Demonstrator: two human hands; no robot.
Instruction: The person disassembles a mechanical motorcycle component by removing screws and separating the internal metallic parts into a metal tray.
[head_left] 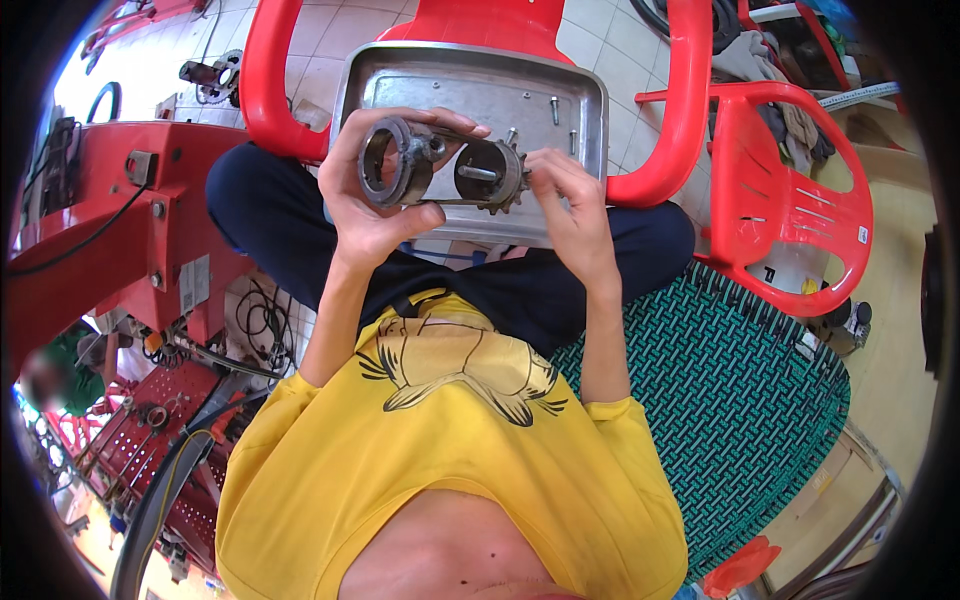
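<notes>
Yellow tee (560, 470), housing (413, 165) in L hand (362, 222), R hand (578, 212) @ rim (513, 180), grip unclear, tray (450, 88) part-blocked.

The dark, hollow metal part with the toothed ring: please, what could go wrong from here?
If the left hand slips, the dark, hollow metal part could drop onto the rectangular silver metal tray. The right hand has its bare fingertips close to the toothed ring, whose edges might scratch them. Silver bolts lie loose in the tray, so a knock might scatter them.
</notes>
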